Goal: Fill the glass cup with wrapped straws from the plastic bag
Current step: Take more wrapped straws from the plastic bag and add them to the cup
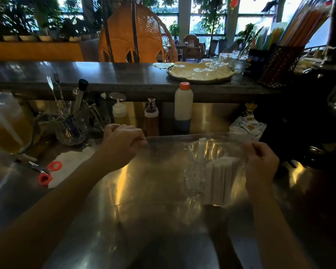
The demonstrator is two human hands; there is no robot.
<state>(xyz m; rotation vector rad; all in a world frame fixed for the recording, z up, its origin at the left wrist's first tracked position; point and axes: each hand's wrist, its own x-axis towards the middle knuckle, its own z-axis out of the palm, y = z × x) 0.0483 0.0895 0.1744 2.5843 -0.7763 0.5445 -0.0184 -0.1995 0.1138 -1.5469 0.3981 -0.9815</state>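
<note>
A clear plastic bag [169,164] is stretched wide above the steel counter [124,210]. My left hand [122,144] pinches its top left edge. My right hand [262,164] pinches its top right edge. A bundle of white wrapped straws [219,179] hangs inside the bag at its right side, close to my right hand. A few straws poke up higher near the middle. A cut-glass cup [70,129] holding utensils stands at the back left; I cannot tell whether it is the task's cup.
Red-handled scissors [47,171] lie on a white cloth [70,164] at the left. Squeeze bottles [120,111] and a white bottle with an orange cap [183,105] line the back. A box of sachets [246,126] sits at the right, next to a dark machine [308,123].
</note>
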